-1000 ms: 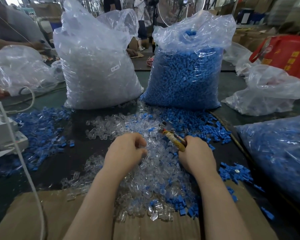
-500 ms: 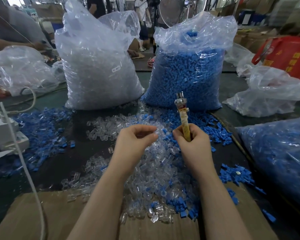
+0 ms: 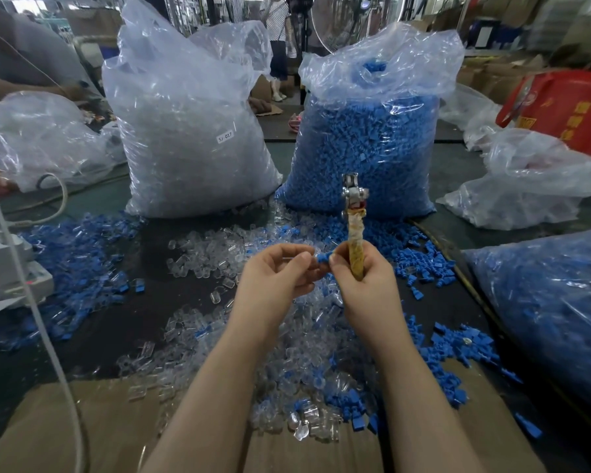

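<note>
**Blue piece (image 3: 322,259) pinched in mid-air over the table (image 3: 133,322)**

Plastic, small and moulded, the blue piece hangs between both hands, raised above a heap of clear pieces (image 3: 304,353) and well short of the two big bags behind.

The left hand (image 3: 273,278) takes it from the left end. Its grip is narrow, with thumb and forefinger closed on the piece and the other fingers curled under. Whether a clear piece is also tucked in those fingers cannot be told.

The right hand (image 3: 365,278) has its grip wrapped round the cloth-wound handle of a tool (image 3: 355,233). The tool stands upright with its metal head at the top. The thumb and forefinger of the same hand meet the right end of the blue piece.

The piece looks very light, hard and smooth, so it is likely to slip or flick away if squeezed off-centre. Its walls are probably thin, and a heavy bite from the tool could crush it. The safest hold seems to be a fingertip pinch across its flat sides near one end, which leaves the other end free for whatever joins it.

Loose blue and clear pieces spill from the table onto a sheet of cardboard (image 3: 99,431) in front. A clear bag (image 3: 191,148) and a blue bag (image 3: 365,148) stand side by side at the back.
</note>
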Motion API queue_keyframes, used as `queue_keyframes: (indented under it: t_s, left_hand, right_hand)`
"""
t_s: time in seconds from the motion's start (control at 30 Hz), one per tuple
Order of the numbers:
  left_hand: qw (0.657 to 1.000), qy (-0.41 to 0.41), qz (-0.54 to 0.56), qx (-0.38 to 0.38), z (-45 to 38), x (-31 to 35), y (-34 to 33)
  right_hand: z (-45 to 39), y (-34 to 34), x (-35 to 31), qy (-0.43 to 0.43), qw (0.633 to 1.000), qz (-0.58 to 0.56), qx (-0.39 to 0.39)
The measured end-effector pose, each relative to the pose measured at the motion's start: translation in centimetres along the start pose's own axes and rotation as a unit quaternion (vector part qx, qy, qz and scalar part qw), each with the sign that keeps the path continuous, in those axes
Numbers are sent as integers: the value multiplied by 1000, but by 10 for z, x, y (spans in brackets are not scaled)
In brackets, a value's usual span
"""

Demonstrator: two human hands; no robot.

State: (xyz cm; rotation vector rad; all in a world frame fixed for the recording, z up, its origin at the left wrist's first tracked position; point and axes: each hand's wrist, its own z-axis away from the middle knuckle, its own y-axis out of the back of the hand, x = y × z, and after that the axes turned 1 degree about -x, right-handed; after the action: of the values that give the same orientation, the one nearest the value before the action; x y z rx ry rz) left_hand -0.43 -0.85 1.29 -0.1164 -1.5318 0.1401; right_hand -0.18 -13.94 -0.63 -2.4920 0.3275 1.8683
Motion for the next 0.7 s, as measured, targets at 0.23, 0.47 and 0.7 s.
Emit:
queue_keyframes:
  t_s: [0.23, 0.47, 0.7]
  left_hand:
    - [997, -5, 51, 66, 0, 0, -2]
    - [994, 26, 98, 48, 2, 3, -7]
    - [990, 35, 125, 58, 3, 2, -13]
  right_hand:
    - [2, -4, -2, 26, 1000, 0, 7]
    - [4, -8, -5, 49, 998, -12, 30]
    - [6, -10, -5, 70, 996, 4, 46]
